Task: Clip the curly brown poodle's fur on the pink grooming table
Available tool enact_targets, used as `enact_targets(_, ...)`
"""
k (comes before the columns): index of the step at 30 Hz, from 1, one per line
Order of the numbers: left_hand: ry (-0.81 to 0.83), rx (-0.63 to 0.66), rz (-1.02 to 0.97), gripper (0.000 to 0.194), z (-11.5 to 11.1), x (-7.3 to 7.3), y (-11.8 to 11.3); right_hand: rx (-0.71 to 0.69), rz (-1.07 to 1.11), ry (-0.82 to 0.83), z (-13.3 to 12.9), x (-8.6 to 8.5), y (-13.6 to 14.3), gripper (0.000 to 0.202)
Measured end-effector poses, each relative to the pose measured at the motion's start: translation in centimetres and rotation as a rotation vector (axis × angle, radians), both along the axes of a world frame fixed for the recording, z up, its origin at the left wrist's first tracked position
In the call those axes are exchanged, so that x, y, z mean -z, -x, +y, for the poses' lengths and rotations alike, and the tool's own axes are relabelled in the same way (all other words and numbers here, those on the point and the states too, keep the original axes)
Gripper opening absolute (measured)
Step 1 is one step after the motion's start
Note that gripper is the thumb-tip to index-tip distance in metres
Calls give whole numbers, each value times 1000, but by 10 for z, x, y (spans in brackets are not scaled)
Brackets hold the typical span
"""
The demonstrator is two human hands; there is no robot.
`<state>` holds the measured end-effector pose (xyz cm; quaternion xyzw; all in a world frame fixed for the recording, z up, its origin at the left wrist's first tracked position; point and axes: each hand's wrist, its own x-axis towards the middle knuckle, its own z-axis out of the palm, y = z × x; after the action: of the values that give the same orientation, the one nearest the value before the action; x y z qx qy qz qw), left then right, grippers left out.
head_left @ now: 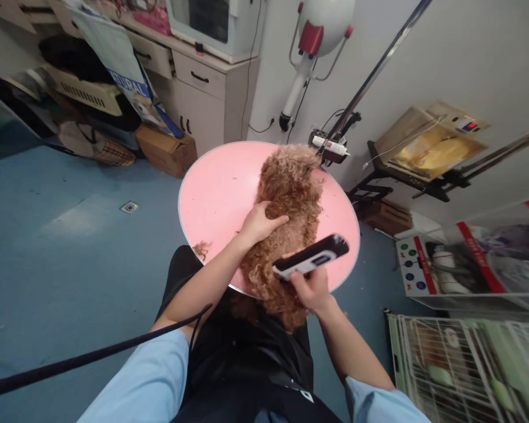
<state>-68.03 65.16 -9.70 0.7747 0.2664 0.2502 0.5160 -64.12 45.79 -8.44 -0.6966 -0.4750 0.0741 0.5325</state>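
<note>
Has a dog (302,226) on the round pink table (214,194), right of the table's middle, stretching from near the far rim to the near rim and a little past it. Looks curly and brown all over, paler at the far end and redder toward the near end, with a flatter, lighter stretch along the back. Hangs in shaggy locks over the table's near rim.

Lies directly under the left hand (262,223), and to the left of and beyond the right hand (311,288), with clippers (312,257) in between. Rests the left hand on the coat near the table's middle, thumb spread across toward the table's right; cannot tell whether clutching hair or merely lying on it.

Grasps the clippers firmly in the right hand over the table's near right part, with digits on both sides of the casing. Look slim, white and black, with a small dark display, and point with the narrow end into the coat.

Includes a loose tuft (201,249) by the table's near left rim, a box (166,150) beyond the table to its left, and a cage (449,358) to its near right.
</note>
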Motion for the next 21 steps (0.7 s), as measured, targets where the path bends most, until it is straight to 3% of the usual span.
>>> enact_targets(3, 4, 20, -35, 59, 1, 2, -5, -200, -100, 98, -23, 9, 30, 33)
enact_targets(5, 24, 55, -59, 60, 4, 5, -6, -202, -84, 75, -26, 6, 32, 35)
enact_targets(6, 45, 80, -76, 62, 7, 8, -6, -125, -55, 33, -22, 2, 28, 32)
enact_targets(9, 125, 140, -152, 69, 14, 18, -4, 299, -4, -134, 0, -12, 3, 20)
enact_targets(11, 173, 161, -199, 71, 17, 25, -2, 422, -23, -138, 13, -17, -3, 21)
enact_targets(13, 225, 195, -228, 74, 18, 31, 0, 344, -37, -45, 16, -15, 8, 20)
enact_targets(18, 356, 251, -232, 72, 18, 36, 2, -119, -92, 312, -3, -14, 51, 22)
enact_targets(19, 366, 252, -236, 69, 18, 36, 2, -121, -74, 324, -3, -19, 47, 25)
enact_targets(21, 390, 249, -257, 63, 19, 36, 1, 57, -28, 218, 7, -33, 23, 24)
